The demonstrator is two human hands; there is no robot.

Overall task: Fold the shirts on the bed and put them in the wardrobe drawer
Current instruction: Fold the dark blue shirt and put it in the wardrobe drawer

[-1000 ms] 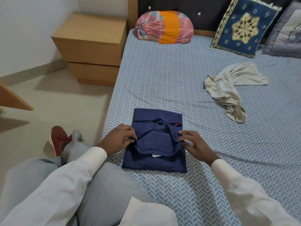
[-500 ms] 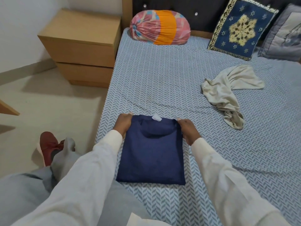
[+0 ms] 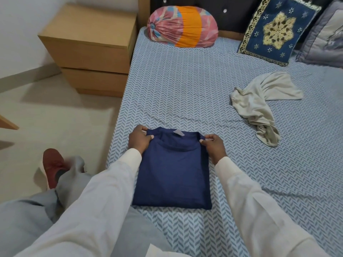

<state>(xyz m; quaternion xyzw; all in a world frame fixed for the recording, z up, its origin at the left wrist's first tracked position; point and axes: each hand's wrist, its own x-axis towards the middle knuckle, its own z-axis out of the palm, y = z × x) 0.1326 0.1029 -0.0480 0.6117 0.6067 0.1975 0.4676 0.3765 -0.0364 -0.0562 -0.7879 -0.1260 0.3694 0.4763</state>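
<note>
Navy shirt (image 3: 171,173) now folded flat, both hands' fingers (image 3: 148,137) seemingly pinching collar corners

Open bed (image 3: 185,93) stretches ahead of my hands, bare up to the round bolster (image 3: 182,26) at the headboard. To my right, a crumpled beige shirt (image 3: 259,104) blocks the way; to my left, the nightstand (image 3: 92,49) stands against the bed's edge.

My navy shirt (image 3: 171,175) lies folded square near the bed's (image 3: 185,86) edge; the beige shirt (image 3: 259,104) lies crumpled farther right.
</note>
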